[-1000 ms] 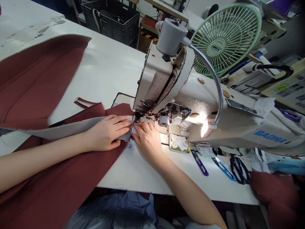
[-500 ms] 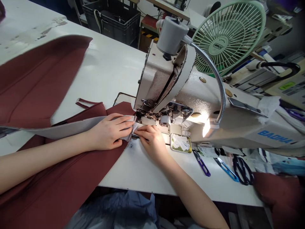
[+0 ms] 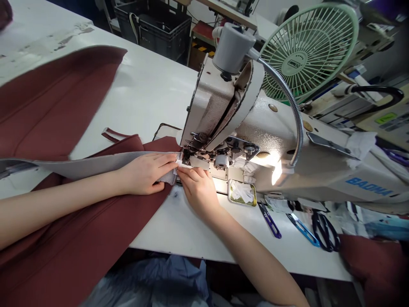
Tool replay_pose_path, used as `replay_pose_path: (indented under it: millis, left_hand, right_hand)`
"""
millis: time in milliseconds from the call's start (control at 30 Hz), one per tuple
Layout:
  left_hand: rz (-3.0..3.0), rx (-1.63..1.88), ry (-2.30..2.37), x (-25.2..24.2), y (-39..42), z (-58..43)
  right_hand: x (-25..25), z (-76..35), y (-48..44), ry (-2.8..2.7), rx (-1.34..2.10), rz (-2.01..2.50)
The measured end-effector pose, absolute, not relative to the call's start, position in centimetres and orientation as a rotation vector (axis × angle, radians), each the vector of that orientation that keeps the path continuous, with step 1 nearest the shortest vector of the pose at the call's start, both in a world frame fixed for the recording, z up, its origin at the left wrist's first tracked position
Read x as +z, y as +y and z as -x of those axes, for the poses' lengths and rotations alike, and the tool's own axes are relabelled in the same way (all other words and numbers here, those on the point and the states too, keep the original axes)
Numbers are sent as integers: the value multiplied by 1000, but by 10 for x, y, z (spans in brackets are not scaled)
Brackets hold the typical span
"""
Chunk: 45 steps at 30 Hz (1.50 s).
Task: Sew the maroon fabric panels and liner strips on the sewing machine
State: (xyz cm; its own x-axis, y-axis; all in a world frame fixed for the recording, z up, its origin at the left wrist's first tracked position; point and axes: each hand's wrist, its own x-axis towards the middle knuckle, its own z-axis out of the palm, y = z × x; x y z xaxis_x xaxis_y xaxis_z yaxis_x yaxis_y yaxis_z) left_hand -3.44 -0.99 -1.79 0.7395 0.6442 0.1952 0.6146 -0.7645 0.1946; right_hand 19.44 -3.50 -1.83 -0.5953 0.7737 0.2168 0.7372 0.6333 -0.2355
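Note:
A maroon fabric piece [image 3: 105, 221] with a grey underside strip [image 3: 92, 165] runs under the head of the sewing machine [image 3: 220, 98]. My left hand [image 3: 145, 172] lies on the grey strip with its fingers stretched out flat, fingertips just left of the presser foot area. My right hand [image 3: 200, 187] is closed at the fabric's edge, its fingertips at a small white strip [image 3: 179, 163] in front of the needle area. The thumb of that hand is mostly hidden. Both hands' fingertips almost touch.
Right of my right hand sits a small tin [image 3: 242, 192] of white strips. Beyond it lie purple thread snips [image 3: 270, 220], blue snips [image 3: 303, 230] and dark-handled scissors [image 3: 326, 232]. A green fan [image 3: 294, 64] stands behind the machine; another maroon piece [image 3: 60, 102] is at left.
My left hand has slid slightly, and its fingers sit a little higher on the grey strip. My right fingertips have moved slightly up and left; the white strip shows more clearly.

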Motion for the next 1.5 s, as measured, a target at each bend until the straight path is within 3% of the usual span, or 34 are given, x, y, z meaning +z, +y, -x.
replay_pose_path:
  millis: [333,933,1500]
  left_hand:
    - [-2788,367,1009,-16,20,11]
    - [-2752,431,1124,-11,-29,3]
    - [-2764,506,928,-24,8,16]
  right_hand:
    - [-11,-204,-23,-2539,98,1468]
    - [-7,-198,-35,-2519,122,1343]
    - [-13,-195,-32,-2606,-99,1418]
